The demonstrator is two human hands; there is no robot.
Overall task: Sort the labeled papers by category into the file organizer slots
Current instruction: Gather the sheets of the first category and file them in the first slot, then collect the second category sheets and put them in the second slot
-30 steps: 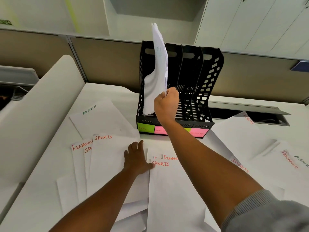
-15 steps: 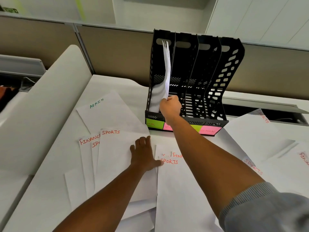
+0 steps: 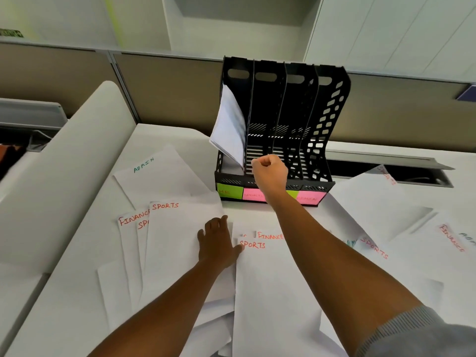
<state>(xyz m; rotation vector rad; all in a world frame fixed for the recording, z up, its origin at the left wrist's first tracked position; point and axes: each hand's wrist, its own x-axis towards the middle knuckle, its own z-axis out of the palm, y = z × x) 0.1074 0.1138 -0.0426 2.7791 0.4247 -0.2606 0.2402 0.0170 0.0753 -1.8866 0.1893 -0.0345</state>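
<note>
A black four-slot file organizer stands at the back of the desk. Its front carries a green HR note, a pink SPORTS note and another pink note; my right arm hides a fourth. A stack of white papers sits in the leftmost slot, flopping out to the left. My right hand is a fist in front of the second slot, just right of the stack's lower corner, with nothing seen in it. My left hand rests flat on a SPORTS sheet.
Loose labelled sheets cover the desk: ADMIN at back left, FINANCE at left, SPORTS in the middle, more sheets at right. A curved white panel rises at left. An open cable trough lies right of the organizer.
My right hand lowered the paper stack from above the organizer into the leftmost slot and has come off it; the stack now leans left. My left hand stayed flat on the sheets.
</note>
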